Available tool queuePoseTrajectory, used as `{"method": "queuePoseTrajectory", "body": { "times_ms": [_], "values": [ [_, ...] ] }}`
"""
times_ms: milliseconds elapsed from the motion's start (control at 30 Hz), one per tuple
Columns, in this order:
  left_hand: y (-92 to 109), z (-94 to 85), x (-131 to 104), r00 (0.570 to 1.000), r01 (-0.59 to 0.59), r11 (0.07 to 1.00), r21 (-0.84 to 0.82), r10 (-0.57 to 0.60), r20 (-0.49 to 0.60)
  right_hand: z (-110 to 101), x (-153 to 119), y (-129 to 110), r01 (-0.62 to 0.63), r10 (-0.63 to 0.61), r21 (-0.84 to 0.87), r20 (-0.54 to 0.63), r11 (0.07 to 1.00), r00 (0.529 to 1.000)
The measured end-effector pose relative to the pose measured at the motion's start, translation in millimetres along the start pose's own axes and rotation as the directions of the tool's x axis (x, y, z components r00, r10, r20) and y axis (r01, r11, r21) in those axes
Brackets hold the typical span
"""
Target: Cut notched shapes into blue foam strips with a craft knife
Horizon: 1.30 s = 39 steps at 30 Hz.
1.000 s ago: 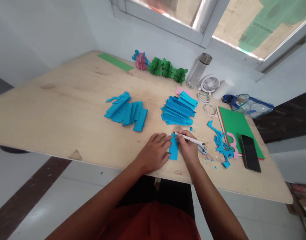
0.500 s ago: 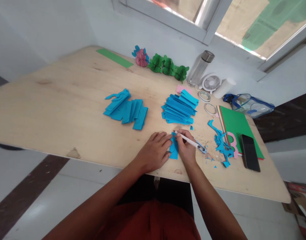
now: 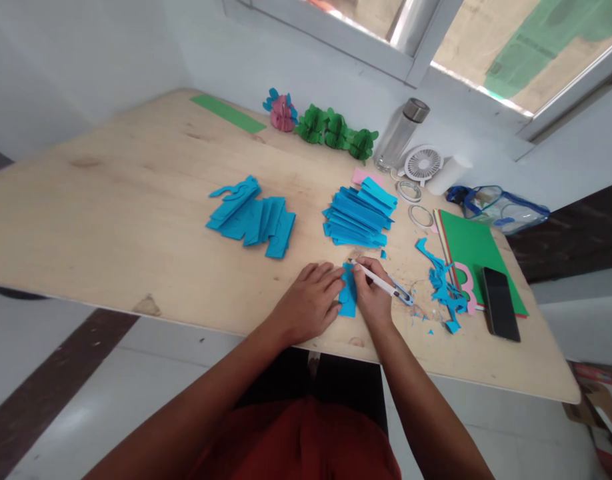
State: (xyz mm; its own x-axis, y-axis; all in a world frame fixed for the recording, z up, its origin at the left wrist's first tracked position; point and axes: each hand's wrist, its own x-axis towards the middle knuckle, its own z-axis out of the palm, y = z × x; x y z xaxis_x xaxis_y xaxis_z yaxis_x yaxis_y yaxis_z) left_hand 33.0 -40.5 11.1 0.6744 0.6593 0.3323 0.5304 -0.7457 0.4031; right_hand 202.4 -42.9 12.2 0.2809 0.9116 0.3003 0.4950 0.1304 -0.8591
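My left hand (image 3: 309, 300) lies flat with its fingers stretched out, the fingertips pressing on the left side of a small blue paper piece (image 3: 347, 303). A faint curved line shows on this paper. Closed around a slim white pen (image 3: 379, 281), my right hand (image 3: 375, 303) rests at the paper's right edge. The pen's tip is near the paper's top edge; whether it touches cannot be made out. Behind the pen's rear end is a pale blue tool part (image 3: 403, 293), partly hidden. A stack of blue paper strips (image 3: 359, 217) lies just beyond my hands.
Cut blue pieces (image 3: 256, 220) lie to the left. Blue scraps (image 3: 441, 283), a pink cutout (image 3: 466, 287), green sheets (image 3: 473, 243) and a phone (image 3: 501, 303) are on the right. Tape rolls (image 3: 421, 217), a fan (image 3: 423, 165), a bottle (image 3: 401, 137) and green paper crafts (image 3: 336, 130) stand behind.
Almost nothing differs. The view has shifted very slightly; both hands, the pen and the paper keep nearly the same places.
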Motion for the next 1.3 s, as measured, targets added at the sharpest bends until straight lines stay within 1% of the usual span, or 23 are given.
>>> {"method": "queuePoseTrajectory", "body": {
  "times_ms": [233,633,867,1167,1300],
  "values": [
    [-0.2,0.5,-0.5,1.000,-0.001,1.000,0.021,0.001,-0.005,-0.1,-0.2,2.0,-0.001,0.001,-0.018,0.008,1.000,1.000],
    [1.4,-2.3,0.9,1.000,-0.004,1.000,-0.003,0.004,-0.005,1.3,2.4,6.5,-0.088,0.086,0.084,0.026,0.993,0.996],
    [1.0,-0.5,0.3,1.000,0.003,1.000,0.023,-0.003,0.005,2.2,3.2,3.0,-0.082,0.081,0.048,0.021,0.996,0.997],
    [0.7,-0.9,0.9,1.000,-0.003,1.000,0.027,0.004,-0.003,1.1,3.9,4.6,-0.051,0.051,0.005,0.053,0.999,0.997],
    [0.1,0.8,0.2,1.000,-0.001,0.999,0.033,0.001,-0.002,1.6,3.8,5.8,-0.057,0.056,0.023,0.057,0.998,0.997]
  ]
}}
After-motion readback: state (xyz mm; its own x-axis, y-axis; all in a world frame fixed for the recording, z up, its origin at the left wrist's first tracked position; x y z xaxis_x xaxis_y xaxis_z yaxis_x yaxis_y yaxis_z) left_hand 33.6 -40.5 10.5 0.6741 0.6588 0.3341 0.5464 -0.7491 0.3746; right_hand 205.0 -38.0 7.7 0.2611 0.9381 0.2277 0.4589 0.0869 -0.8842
